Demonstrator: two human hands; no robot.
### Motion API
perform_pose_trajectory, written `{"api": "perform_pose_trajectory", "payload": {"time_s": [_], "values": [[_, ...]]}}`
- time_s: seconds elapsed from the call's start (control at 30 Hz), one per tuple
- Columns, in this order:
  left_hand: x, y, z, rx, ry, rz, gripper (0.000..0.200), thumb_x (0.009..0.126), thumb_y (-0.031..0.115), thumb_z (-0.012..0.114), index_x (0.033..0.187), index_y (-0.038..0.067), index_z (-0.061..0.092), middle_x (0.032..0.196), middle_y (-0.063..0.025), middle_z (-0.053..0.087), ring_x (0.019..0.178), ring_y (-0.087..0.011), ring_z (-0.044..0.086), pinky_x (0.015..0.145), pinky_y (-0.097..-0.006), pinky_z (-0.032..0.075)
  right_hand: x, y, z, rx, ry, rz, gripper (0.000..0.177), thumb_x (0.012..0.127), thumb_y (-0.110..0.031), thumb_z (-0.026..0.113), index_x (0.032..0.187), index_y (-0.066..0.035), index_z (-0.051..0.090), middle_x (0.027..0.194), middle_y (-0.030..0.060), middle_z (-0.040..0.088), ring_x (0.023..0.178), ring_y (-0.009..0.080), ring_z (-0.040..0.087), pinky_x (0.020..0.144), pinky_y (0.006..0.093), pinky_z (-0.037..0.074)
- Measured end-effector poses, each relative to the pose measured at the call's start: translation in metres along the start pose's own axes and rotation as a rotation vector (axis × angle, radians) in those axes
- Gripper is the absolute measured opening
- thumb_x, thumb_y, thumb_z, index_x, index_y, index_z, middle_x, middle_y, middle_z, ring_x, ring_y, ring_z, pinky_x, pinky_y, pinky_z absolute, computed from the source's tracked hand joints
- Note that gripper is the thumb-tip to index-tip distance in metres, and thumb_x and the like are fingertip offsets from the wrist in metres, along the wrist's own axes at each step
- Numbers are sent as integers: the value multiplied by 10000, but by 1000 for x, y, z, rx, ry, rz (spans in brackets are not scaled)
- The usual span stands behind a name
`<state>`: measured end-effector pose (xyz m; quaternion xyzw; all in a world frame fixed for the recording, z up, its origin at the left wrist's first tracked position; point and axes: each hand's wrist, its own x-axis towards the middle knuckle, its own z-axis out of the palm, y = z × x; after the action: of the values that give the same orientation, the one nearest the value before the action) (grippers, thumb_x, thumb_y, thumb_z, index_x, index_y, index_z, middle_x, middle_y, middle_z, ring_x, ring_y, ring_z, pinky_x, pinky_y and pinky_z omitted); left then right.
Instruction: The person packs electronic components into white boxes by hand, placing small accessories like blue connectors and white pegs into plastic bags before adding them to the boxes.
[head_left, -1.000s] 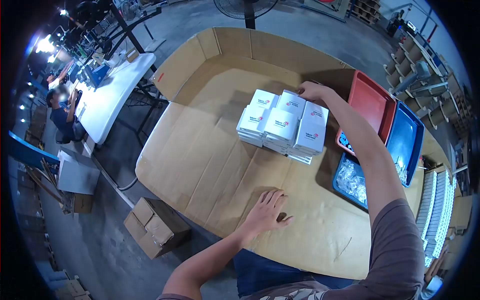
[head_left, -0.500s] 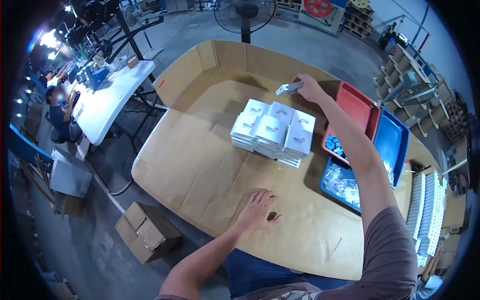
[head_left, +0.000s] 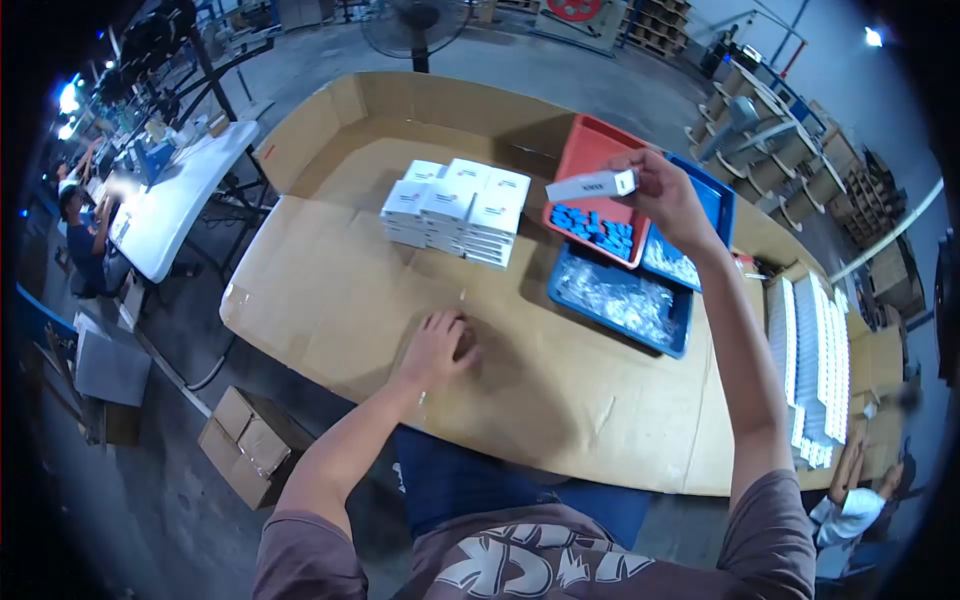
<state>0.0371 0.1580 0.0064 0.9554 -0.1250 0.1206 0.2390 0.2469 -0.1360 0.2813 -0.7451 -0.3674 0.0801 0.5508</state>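
Observation:
My right hand [head_left: 672, 200] is closed on one end of a small white box [head_left: 590, 187], held in the air over the red tray [head_left: 590, 140]. Dark print shows along the side of that box. Small blue pieces [head_left: 597, 230] lie in the red tray's near end. Resting on the cardboard surface [head_left: 330, 300], my left hand [head_left: 436, 350] has its fingers apart and a little bent, and it holds nothing. Beyond it stands a block of stacked white boxes [head_left: 455, 210] with small printed labels on their tops.
A blue tray [head_left: 685, 345] of clear plastic pieces sits nearest on the right; another blue tray [head_left: 715, 200] is partly behind my hand. Long rows of white items [head_left: 815, 350] stand at the right edge. Cardboard walls [head_left: 450, 95] border the far side. People sit at left and right.
My right hand has brought the white box from beyond the stack to the right and nearer, over the red tray. The whole view has shifted; my left hand still rests on the cardboard.

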Motion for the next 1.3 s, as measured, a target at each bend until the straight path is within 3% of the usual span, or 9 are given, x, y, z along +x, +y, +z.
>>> {"api": "perform_pose_trajectory", "payload": {"time_s": [0.2,0.4,0.67,0.83,0.93,1.03,1.07,1.2,1.3], "values": [[-7,36,34,-12,324,-134,254,911,265,704,1050,54,670,1182,-123,637,1124,-322,603,992,-463,468,-152,-9,-46,63,168,161,285,913,-35,760,1149,-16,601,1139,46,677,1040,102,635,895,265,545],[-1,169,42,-958,-85,-493,304,1000,253,651,1196,21,667,1203,-130,685,1131,-233,662,970,-368,512,-263,6,-55,263,309,398,227,959,-114,723,1132,-4,624,1067,63,694,991,157,691,859,332,615],[38,286,18,-1460,-123,-32,600,1097,385,435,1592,68,312,1507,-105,471,1333,-185,491,1138,-361,371,-329,29,17,678,428,519,352,993,-184,689,1250,53,645,1047,98,716,901,155,707,754,307,622],[37,294,17,-1502,-195,-148,610,1110,393,421,1614,77,283,1487,-88,467,1339,-179,463,1148,-342,345,-337,30,59,820,427,565,406,993,-240,699,1258,63,649,1062,112,714,957,150,705,774,287,609],[32,285,16,-1543,-165,-299,633,1107,427,424,1617,83,279,1441,-75,499,1308,-163,494,1130,-335,372,-330,27,73,429,408,668,389,1011,-242,667,1268,50,643,1051,119,726,928,195,722,779,316,604],[30,277,4,-1618,-115,-439,656,1100,490,405,1618,105,286,1406,-63,518,1291,-161,516,1118,-341,398,-325,29,86,-260,514,427,409,993,-250,685,1292,25,635,1132,185,717,1048,309,716,814,371,597],[30,274,1,-1656,-114,-470,664,1097,514,392,1617,114,291,1403,-61,520,1292,-164,518,1115,-345,404,-320,23,89,-188,471,375,452,1000,-223,647,1387,-2,569,1297,223,650,1188,390,644,960,434,542],[24,264,-6,-1695,-163,-607,710,1080,599,344,1603,120,309,1399,-67,528,1287,-171,533,1107,-355,423,-293,20,117,-127,367,-14,586,999,-230,543,1529,-18,411,1552,239,433,1438,409,422,1184,472,329],[16,261,-13,-1702,-190,-685,679,1065,621,366,1500,102,415,1332,-70,554,1226,-179,580,1055,-373,478,-271,29,139,-186,295,-158,653,953,-292,567,1518,-1,419,1562,248,414,1440,432,413,1182,485,335]]}}
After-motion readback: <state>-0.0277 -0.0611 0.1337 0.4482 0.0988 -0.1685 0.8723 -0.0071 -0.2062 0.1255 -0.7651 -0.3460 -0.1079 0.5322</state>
